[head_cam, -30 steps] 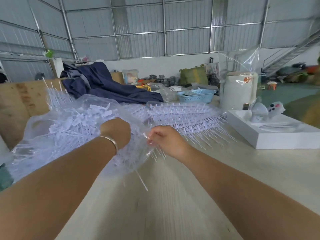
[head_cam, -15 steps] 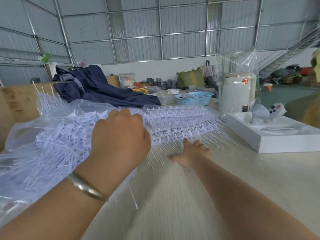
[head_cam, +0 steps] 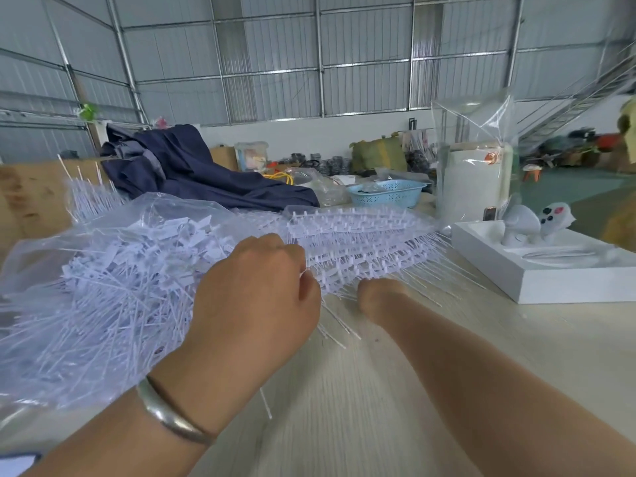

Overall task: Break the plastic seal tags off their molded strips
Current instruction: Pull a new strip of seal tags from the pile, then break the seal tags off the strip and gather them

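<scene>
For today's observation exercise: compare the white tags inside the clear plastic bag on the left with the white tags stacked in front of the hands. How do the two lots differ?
The bagged tags lie loose and jumbled, pointing every way; the stacked strips keep their tags joined in neat parallel rows. The bagged tags sit inside a clear bag; the stacked strips lie uncovered on the table. The left hand is at the stacked strips' edge, not in the bagged tags. Both are the same white plastic with thin tails.

The room was a big shed with grey metal walls [head_cam: 275,80]. A pale wooden table [head_cam: 378,407] filled the near part. Far right, metal stairs [head_cam: 578,101] climbed up, above a green floor [head_cam: 568,187].
</scene>
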### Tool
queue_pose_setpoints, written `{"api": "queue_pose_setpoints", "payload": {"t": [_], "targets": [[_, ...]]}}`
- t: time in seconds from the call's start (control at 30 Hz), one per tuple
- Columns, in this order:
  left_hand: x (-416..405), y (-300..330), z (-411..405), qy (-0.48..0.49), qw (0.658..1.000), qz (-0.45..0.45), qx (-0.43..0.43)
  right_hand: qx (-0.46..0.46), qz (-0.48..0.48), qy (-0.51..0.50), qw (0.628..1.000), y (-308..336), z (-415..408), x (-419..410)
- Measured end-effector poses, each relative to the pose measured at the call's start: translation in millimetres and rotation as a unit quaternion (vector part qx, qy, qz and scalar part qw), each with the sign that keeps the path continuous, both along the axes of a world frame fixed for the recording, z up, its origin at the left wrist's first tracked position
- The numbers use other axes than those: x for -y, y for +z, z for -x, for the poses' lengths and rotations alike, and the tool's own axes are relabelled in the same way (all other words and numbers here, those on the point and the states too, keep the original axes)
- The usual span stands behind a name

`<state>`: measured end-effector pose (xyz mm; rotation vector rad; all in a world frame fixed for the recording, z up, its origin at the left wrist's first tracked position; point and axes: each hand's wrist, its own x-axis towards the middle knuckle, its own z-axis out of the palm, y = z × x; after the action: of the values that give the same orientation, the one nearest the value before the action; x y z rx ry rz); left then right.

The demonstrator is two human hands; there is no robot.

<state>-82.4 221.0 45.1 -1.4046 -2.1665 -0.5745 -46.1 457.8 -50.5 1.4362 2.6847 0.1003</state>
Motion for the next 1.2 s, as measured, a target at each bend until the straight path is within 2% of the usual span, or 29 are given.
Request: {"api": "queue_pose_setpoints", "payload": {"t": [0.17, 0.3, 0.47, 0.6, 0.67, 0.73, 0.8, 0.87, 0.97, 1.03, 1.1, 1.2], "targets": [[17.5, -10.6, -3.7, -0.025, 0.999, -0.006, 0.033, 0.075, -0.022, 0.02, 0.997, 7.6, -44.4, 47.8], [37.0, -36.7, -15.7, -0.064, 0.995, 0.031, 0.069, 0.099, -0.011, 0.021, 0.995, 8.6, -83.9, 114.4], [55.6, -74.0, -20.8, -0.077, 0.981, 0.134, 0.115, 0.125, 0.03, 0.036, 0.991, 7.3, -132.5, 208.3], [67.3, -88.3, -15.5, -0.078, 0.96, 0.238, 0.128, 0.236, 0.025, 0.147, 0.96, 22.5, -161.3, 256.6], [75.3, -87.8, -14.2, -0.083, 0.943, 0.275, 0.17, 0.252, 0.051, 0.175, 0.951, 33.4, -168.7, 269.8], [83.1, -86.5, -15.6, -0.105, 0.933, 0.301, 0.164, 0.256, 0.09, 0.179, 0.946, 49.5, -172.9, 278.6], [87.2, -88.0, -17.1, -0.115, 0.939, 0.292, 0.14, 0.211, 0.122, 0.167, 0.955, 60.6, -176.2, 275.4], [87.4, -91.9, -19.0, -0.114, 0.952, 0.248, 0.137, 0.146, 0.111, 0.136, 0.974, 65.8, -179.2, 263.4], [84.0, -101.3, -22.7, -0.134, 0.957, 0.192, 0.174, -0.036, 0.0, 0.136, 0.99, 46.3, -179.2, 234.4], [83.5, -106.7, -24.3, -0.148, 0.953, 0.166, 0.205, -0.158, -0.083, 0.156, 0.972, 24.3, -176.8, 216.3], [84.5, -110.0, -26.7, -0.16, 0.951, 0.13, 0.231, -0.248, -0.064, 0.195, 0.947, 2.2, -174.0, 204.1], [86.5, -110.6, -33.5, -0.183, 0.949, 0.073, 0.245, -0.255, -0.032, 0.269, 0.928, -19.6, -163.6, 197.0]]}}
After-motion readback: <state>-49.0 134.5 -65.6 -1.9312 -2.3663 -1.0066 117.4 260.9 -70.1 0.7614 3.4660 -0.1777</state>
